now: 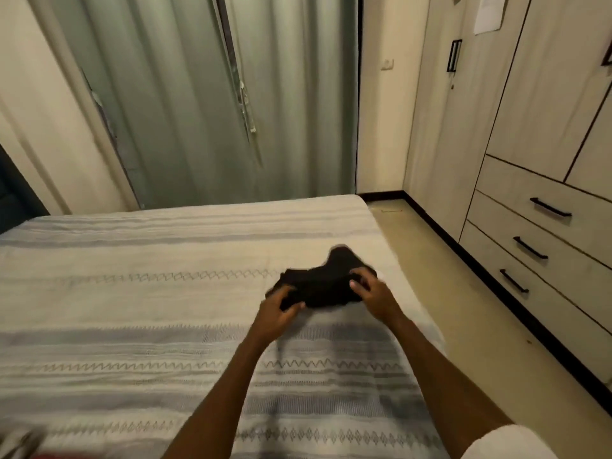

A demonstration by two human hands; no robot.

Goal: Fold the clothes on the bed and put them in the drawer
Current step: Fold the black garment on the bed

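A bedroom: a bed point(139, 313) under a pale striped cover, grey-green curtains point(198, 94) behind it, and a wardrobe with three closed drawers point(543, 233) along the right wall. We see one small black garment point(326, 283), bunched and blurred, above the right half of the bed; whether it touches the cover we cannot tell. Our left hand point(281, 309) grips its near-left edge with curled fingers, and our right hand point(371, 289) pinches its right edge, so both hands are clamped on the cloth with its width between them. To fold it well, we judge that the garment should first be drawn taut and laid flat on the cover, edges matched before creasing; a loose bundle would likely spring open on the way to the drawers. At the lower-left corner lies something pale and reddish, too blurred to identify.
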